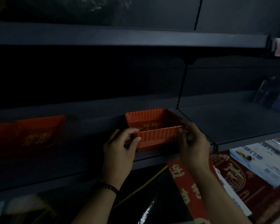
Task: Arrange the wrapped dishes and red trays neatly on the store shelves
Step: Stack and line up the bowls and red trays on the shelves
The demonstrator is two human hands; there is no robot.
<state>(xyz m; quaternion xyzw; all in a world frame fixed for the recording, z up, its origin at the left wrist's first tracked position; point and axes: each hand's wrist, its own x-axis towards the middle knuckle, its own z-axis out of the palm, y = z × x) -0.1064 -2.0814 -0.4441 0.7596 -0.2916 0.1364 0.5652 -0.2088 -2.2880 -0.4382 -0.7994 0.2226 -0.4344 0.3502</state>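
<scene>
Your grip clasps both short ends of the stack of red ribbed plastic trays [157, 135], left hand [120, 147] and right hand [193, 143] equally near, its long axis lying along the front edge of the dark metal shelf [200, 122].

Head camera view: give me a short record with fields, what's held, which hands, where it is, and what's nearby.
held: stack of red trays, ribbed, gold lettering inside
left hand: grips its left front corner
right hand: grips its right end
place: front edge of dark shelf
nearby: shallow red trays to the left
</scene>
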